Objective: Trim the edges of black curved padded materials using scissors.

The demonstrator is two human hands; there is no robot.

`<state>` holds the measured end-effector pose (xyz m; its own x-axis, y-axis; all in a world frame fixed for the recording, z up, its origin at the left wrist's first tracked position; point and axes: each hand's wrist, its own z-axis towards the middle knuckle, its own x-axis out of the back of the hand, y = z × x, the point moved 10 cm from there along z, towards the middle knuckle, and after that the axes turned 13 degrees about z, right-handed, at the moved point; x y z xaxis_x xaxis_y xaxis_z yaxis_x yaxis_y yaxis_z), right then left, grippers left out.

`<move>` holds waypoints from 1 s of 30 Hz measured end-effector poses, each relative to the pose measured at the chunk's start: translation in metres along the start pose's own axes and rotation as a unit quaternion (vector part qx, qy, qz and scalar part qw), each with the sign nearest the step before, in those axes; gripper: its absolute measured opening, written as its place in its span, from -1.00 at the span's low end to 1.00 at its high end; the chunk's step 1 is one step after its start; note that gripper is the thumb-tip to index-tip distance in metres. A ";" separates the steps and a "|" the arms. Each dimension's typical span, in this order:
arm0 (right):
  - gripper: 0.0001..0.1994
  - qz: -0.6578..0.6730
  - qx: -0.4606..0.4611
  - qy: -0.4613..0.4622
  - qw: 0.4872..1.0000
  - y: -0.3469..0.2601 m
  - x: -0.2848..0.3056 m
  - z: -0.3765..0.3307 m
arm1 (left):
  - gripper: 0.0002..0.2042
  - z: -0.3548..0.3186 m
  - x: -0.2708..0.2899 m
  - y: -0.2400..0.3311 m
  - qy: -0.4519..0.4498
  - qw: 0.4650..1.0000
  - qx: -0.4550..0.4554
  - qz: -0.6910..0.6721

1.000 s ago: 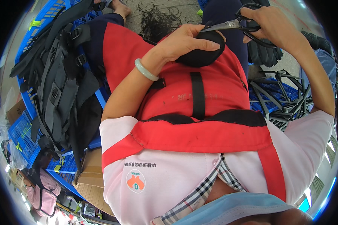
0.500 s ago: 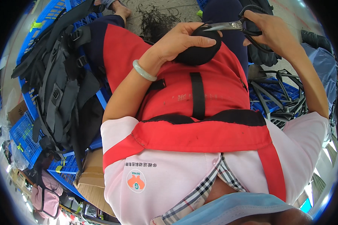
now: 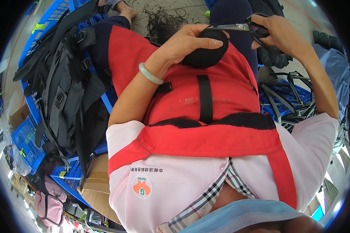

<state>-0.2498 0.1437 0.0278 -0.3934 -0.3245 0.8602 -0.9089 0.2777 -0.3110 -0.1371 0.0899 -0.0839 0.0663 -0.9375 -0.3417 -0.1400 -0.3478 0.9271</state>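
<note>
My left hand (image 3: 188,43) is closed around a rounded black piece of fabric (image 3: 207,56), its thumb lying across the top. The piece is held over my red apron (image 3: 175,93). From the right, my right hand (image 3: 282,34) grips a pair of scissors (image 3: 241,27) by its black handles. The blades point left and lie along the far edge of the black piece, close to my left fingertips. What lies between the blades is too small to make out.
Black backpacks (image 3: 62,89) hang over a blue plastic crate (image 3: 32,99) on the left. Black thread scraps (image 3: 159,23) litter the floor ahead. At right, grey and black straps (image 3: 287,97) lie on another blue crate. A cardboard box (image 3: 101,186) stands at lower left.
The scissors' handles have come closer together and the blades look narrower, more closed. My left hand and the black fabric piece have barely moved.
</note>
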 end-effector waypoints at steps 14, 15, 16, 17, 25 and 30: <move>-0.74 0.416 0.067 0.093 0.902 -0.016 -0.045 0.038 | -0.48 0.017 0.024 0.020 0.118 0.955 -0.071 0.261; -0.74 0.413 0.072 0.107 0.902 -0.011 -0.037 0.038 | -0.47 0.010 0.034 0.035 0.176 0.923 -0.083 0.333; -0.75 0.413 0.040 0.161 0.895 0.002 -0.022 0.036 | -0.45 -0.007 0.043 0.062 0.268 0.868 -0.196 0.370; -0.77 0.413 0.008 0.214 0.885 0.016 -0.008 0.032 | -0.55 -0.026 0.052 0.075 0.345 0.799 -0.233 0.434; -0.77 0.639 0.047 0.404 0.653 0.000 0.010 -0.005 | -0.89 -0.012 0.013 0.073 0.183 0.967 -0.172 0.032; -0.74 0.725 0.078 0.243 0.639 -0.046 -0.038 0.038 | -0.93 -0.028 0.058 0.074 0.264 0.941 -0.197 -0.079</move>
<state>-0.1982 0.1085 -0.0058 -0.7829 0.5027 -0.3666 0.3461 -0.1378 -0.9280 -0.1156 0.0104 -0.0311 0.5513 -0.7016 -0.4515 0.2829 -0.3519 0.8922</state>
